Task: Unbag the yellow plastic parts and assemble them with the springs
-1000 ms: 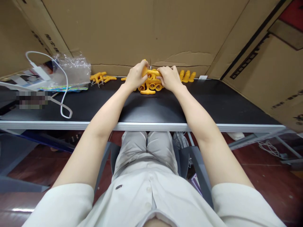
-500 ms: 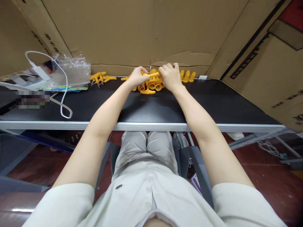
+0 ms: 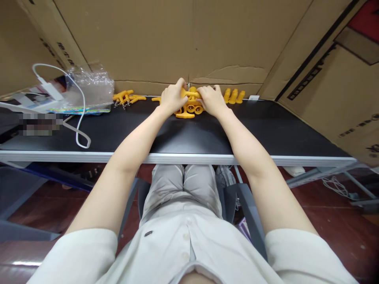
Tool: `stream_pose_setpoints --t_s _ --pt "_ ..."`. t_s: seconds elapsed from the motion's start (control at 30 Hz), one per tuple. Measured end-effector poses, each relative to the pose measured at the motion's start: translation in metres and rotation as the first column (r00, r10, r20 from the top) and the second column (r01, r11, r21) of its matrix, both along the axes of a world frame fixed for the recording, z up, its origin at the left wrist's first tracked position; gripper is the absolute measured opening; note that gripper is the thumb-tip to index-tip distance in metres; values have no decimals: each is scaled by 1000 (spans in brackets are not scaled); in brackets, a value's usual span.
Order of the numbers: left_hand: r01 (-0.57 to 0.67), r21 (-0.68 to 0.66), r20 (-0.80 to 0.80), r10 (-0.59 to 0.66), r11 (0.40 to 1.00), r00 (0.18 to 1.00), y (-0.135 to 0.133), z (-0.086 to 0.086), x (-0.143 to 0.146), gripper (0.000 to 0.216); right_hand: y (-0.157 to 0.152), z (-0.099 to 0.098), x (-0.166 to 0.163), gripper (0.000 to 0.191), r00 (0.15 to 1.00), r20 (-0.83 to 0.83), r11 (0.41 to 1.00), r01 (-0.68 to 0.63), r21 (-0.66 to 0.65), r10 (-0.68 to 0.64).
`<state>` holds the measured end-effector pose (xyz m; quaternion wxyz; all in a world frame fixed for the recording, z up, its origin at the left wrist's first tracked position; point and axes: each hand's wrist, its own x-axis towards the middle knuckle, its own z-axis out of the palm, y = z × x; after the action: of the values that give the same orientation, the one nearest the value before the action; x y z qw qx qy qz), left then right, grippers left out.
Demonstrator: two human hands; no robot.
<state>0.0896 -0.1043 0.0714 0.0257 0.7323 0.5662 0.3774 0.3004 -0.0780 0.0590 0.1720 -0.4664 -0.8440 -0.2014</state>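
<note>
My left hand (image 3: 171, 97) and my right hand (image 3: 212, 100) meet at the far side of the black table (image 3: 189, 134), both closed on one yellow plastic piece (image 3: 191, 94) held between them. A thin metal pin sticks up from it. Right under the hands lies a small heap of yellow plastic parts (image 3: 189, 109), some with round openings facing me. The fingertips are partly hidden behind the held piece.
More yellow parts with metal screws (image 3: 126, 96) lie to the left, and three yellow pieces (image 3: 233, 96) stand to the right. A clear plastic bag (image 3: 90, 88), a white cable (image 3: 77, 118) and papers sit at the far left. Cardboard walls (image 3: 189, 39) close the back and right.
Both hands stayed on the yellow piece and shifted their grip; the right hand dropped slightly and the left moved a little toward the pin.
</note>
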Motion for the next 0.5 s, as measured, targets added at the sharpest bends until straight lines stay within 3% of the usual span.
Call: stream_pose_setpoints --t_s 0.17,0.5 --pt "58 60 33 -60 996 998 7 -5 -3 42 -8 3 -4 48 1000 -14 997 26 -67 -27" --pt "110 -43 254 -95 993 962 12 0 -4 28 -10 8 -8 46 999 -36 1000 30 -8 -30"
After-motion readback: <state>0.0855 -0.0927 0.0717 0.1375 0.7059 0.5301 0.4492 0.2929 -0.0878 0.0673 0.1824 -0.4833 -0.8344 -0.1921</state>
